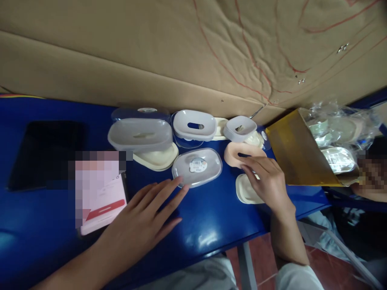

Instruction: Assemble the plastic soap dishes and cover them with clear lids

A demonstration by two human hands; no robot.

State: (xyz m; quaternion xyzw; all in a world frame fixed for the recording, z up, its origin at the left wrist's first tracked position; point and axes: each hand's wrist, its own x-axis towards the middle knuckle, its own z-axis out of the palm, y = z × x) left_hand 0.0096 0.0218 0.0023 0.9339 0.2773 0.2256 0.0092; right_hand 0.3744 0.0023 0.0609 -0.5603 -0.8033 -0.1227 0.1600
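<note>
Hands: we are seeing the left hand [142,217] spreading its fingers apart, two fingertips touching the near side of the stickered cover [208,171]; the hand is gripping nothing. The right hand [269,179] is pinching, thumb and fingers clamped on the near rim of the peach dish [232,155], beside its slot.

Positions: we are finding both pieces on the blue table [211,219], the cover lying between the table's back and front edges, the dish sitting to its right, toward the right end. We cannot tell whether anything is lying under the cover. A cream tray [245,191] is lying just in front of the dish, toward the front edge, partly hidden by the right hand.

Along the back edge we are noting, from the left, a large grey dish [121,137], a slotted white dish [181,131] and a small white dish [236,135]. A cream plate [161,157] is showing in front of the grey one. A cardboard box [290,153] is occupying the right end, with plastic-wrapped dishes [338,161] showing in it. Toward the left end, a phone [109,219] is displaying a partly blurred pink screen; a dark flat object [48,153] is lying beyond it, nearer the back-left corner. A cardboard panel [151,40] is standing behind the back edge.
</note>
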